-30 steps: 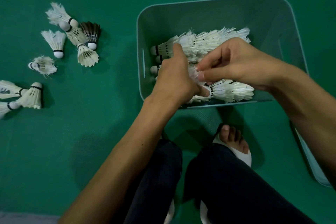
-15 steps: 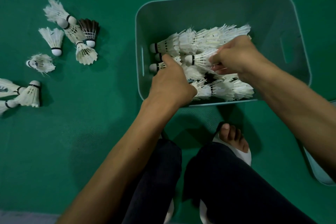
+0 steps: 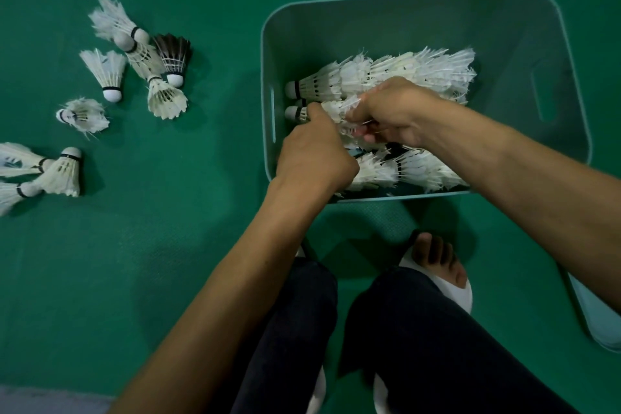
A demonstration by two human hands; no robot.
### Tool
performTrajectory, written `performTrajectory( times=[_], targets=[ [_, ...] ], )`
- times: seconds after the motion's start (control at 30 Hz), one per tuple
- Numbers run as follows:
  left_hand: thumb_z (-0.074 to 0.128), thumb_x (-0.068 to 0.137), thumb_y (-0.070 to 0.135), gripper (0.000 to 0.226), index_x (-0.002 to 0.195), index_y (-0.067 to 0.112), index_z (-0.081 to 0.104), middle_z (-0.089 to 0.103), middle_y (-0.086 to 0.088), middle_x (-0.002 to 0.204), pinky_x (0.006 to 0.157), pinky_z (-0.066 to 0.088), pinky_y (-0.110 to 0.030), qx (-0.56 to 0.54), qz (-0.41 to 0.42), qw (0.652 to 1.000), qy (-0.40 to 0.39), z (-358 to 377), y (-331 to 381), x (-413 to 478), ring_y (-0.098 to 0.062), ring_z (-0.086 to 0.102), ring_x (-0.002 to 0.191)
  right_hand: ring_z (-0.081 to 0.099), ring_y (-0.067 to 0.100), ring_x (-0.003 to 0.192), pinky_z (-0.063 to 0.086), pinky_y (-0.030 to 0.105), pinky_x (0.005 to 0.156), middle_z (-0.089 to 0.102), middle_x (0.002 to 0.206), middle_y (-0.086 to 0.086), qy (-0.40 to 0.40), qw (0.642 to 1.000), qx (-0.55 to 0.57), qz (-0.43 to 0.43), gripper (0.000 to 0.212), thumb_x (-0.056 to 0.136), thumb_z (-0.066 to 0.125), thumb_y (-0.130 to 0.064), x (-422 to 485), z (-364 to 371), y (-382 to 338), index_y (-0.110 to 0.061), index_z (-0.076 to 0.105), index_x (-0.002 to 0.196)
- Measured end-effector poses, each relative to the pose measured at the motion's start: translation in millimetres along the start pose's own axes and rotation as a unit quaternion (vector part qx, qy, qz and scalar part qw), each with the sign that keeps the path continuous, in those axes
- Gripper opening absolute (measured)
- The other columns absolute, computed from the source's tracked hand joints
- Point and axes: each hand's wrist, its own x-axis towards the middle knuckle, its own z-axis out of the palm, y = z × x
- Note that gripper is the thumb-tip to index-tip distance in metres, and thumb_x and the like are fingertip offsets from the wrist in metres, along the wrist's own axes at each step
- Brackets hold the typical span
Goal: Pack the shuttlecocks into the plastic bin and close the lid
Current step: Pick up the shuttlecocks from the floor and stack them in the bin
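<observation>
While curled, both hands (image 3: 356,134) grip binned shuttlecocks (image 3: 331,109).

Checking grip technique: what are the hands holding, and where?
Both hold one shuttlecock in the bin: left hand near its cork, right hand on the feathers.

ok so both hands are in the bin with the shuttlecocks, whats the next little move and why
Probably settle the shuttlecock pinched between the left hand and right hand into the row below the top stack, then let go. It lies cork-first toward the bin's left wall like its neighbours, and loose shuttlecocks are waiting on the floor, so the hands need freeing.
</observation>
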Motion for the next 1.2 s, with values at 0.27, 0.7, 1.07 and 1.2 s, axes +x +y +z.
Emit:
performTrajectory(
  times=[0.27, 0.7, 1.07, 1.2],
  targets=[
    [0.077, 0.085, 0.016, 0.075, 0.145, 0.008, 0.032, 0.058, -0.014, 0.125, 0.076, 0.039, -0.032, -0.01, 0.01, 1.0, -0.004, 0.2, -0.5, -2.0, -0.025, 0.05, 0.096, 0.061, 0.017, 0.045, 0.05, 0.03, 0.052, 0.068, 0.059, 0.011, 0.022, 0.999, 0.011, -0.036, 0.009, 0.083, 0.076, 0.004, -3.3, 5.2, -4.6, 0.003, 0.067, 0.084],
    [0.072, 0.084, 0.012, 0.072, 0.144, 0.018, 0.033, 0.057, -0.005, 0.1, 0.073, 0.043, -0.035, 0.01, 0.036, 0.999, 0.009, 0.9, 1.2, -4.0, -0.027, 0.055, 0.091, 0.06, 0.016, 0.058, 0.057, 0.031, 0.057, 0.064, 0.074, 0.008, -0.026, 1.0, -0.003, -0.003, 0.009, 0.096, 0.063, -0.003, 5.3, -3.3, 2.8, -0.008, 0.064, 0.089],
    [0.074, 0.085, 0.013, 0.074, 0.144, 0.017, 0.03, 0.047, -0.001, 0.091, 0.069, 0.042, -0.033, 0.006, 0.026, 1.0, 0.008, -2.9, -0.1, -4.4, -0.026, 0.055, 0.09, 0.069, 0.021, 0.065, 0.059, 0.026, 0.061, 0.076, 0.081, 0.011, 0.013, 1.0, 0.019, 0.012, 0.013, 0.09, 0.072, -0.018, -6.8, -14.3, 3.4, -0.005, 0.07, 0.091],
    [0.077, 0.084, 0.021, 0.067, 0.137, 0.015, 0.037, 0.051, -0.005, 0.101, 0.075, 0.04, -0.034, 0.027, 0.058, 0.998, 0.001, -16.7, -2.0, -12.5, -0.026, 0.053, 0.095, 0.071, 0.02, 0.066, 0.06, 0.032, 0.071, 0.079, 0.078, 0.008, 0.103, 0.991, -0.064, -0.058, 0.02, 0.087, 0.073, -0.023, -26.9, -32.8, 2.6, -0.003, 0.075, 0.09]
  ],
)
